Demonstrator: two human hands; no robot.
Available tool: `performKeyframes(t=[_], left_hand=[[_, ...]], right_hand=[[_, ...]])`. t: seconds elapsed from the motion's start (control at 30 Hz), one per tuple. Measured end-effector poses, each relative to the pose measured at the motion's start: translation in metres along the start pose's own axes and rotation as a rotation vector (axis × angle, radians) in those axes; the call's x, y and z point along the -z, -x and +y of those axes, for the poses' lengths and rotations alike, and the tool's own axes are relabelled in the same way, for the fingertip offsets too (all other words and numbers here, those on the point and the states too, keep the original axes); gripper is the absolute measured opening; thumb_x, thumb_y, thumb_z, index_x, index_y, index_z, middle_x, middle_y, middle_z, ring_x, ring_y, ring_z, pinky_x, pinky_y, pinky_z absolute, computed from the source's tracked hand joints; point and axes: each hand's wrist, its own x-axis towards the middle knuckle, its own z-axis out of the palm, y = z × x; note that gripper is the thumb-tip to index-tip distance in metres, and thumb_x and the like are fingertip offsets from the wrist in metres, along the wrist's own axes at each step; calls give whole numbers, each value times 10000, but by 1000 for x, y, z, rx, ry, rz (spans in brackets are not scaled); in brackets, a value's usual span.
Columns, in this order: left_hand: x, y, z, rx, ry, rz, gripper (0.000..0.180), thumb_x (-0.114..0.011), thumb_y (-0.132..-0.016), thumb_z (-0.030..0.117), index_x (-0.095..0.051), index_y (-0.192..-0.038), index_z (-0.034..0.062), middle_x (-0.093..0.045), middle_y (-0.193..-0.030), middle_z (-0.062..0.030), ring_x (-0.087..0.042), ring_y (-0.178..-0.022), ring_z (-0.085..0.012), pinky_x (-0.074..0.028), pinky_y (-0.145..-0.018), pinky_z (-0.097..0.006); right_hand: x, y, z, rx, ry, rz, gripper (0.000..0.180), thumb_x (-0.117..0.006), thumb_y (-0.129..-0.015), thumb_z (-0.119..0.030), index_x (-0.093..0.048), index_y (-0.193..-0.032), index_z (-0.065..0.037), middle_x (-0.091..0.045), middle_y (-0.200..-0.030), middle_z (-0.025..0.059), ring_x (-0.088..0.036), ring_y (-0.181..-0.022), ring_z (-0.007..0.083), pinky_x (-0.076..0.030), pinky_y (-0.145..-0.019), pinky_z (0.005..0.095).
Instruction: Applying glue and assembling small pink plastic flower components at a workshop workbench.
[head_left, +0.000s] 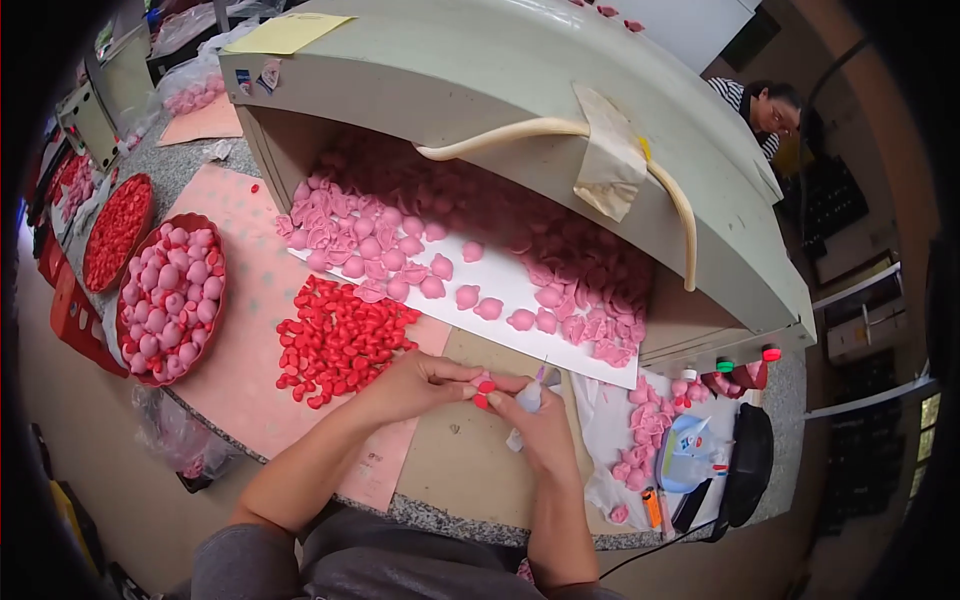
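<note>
My left hand point(425, 385) pinches a small pink piece with red parts point(485, 387) in front of me. Against the same piece, the thumb and finger of my right hand point(545, 425) are closed. A small translucent squeeze bottle with a thin needle tip point(529, 398) is also tucked in my right hand, its tip pointing up and away. To the left of my hands lies a heap of glossy red pieces point(340, 340) on pink paper point(240, 240). Beyond them, many ruffled pink pieces point(375, 240) cover a white board point(500, 335).
A large grey hooded box point(420, 80) with a cream handle point(520, 130) arches over the board. At left stand a red bowl of pink balls point(168, 302) and a bowl of red pieces point(117, 232). A blue container point(685, 455) and orange lighter point(652, 507) lie right. Another person point(765, 115) is beyond.
</note>
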Motion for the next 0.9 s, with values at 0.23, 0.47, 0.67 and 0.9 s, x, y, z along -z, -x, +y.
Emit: performKeyframes(t=[0.23,0.47,0.67,0.9], left_hand=[[-10,-5,0,26,115,-11,302,-639,-834,90,-611,-1135,76,-636,-1085,-40,-568,-970,-74,-450,-864,-225],[-10,-4,3,62,118,13,306,-634,-832,71,-605,-1137,56,-634,-1082,-53,-569,-979,-88,-450,-875,-231],[-8,-3,2,70,133,14,318,-636,-829,67,-595,-1142,29,-634,-1077,-64,-570,-976,-88,-454,-869,-228],[-9,-3,1,73,142,11,310,-637,-829,71,-601,-1134,29,-635,-1074,-61,-568,-969,-83,-454,-865,-227]], right_hand=[[14,6,-5,21,22,-18,243,-610,-825,-16,-598,-1059,47,-642,-971,105,-622,-862,147,-496,-803,259],[13,4,-4,33,10,-62,228,-613,-828,-32,-611,-1046,38,-645,-965,89,-617,-867,133,-490,-803,249],[11,4,-2,34,18,-53,234,-612,-833,-39,-608,-1053,39,-644,-964,89,-612,-865,127,-487,-801,247],[12,5,-2,43,28,-51,233,-611,-840,-51,-608,-1056,37,-643,-964,87,-609,-869,123,-486,-802,247]])
